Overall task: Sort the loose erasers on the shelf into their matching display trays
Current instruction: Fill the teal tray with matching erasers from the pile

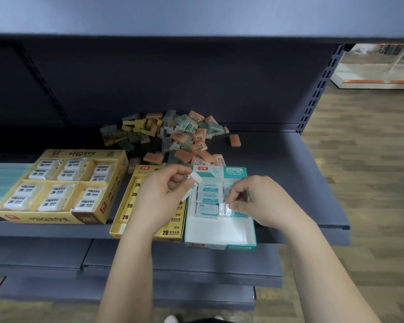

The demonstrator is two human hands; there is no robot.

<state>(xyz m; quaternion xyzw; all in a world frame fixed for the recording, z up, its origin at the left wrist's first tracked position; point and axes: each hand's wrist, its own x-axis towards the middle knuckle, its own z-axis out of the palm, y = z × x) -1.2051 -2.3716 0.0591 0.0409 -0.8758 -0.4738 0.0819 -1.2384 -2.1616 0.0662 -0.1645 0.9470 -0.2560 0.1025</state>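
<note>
Left hand [160, 197] pinches white erasers [194, 181] — perhaps two — right hand [259, 201], wrapped eraser [224, 209].

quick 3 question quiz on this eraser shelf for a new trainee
1. True or false: the teal tray is filled right up to its front wall.
2. Multiple choice: the left hand holds A) white erasers B) an orange eraser C) nothing.
3. Short answer: what does the right hand pinch?

Key:
1. False. The front part of the tray is bare.
2. A.
3. A wrapped eraser lying in the teal tray.
</note>
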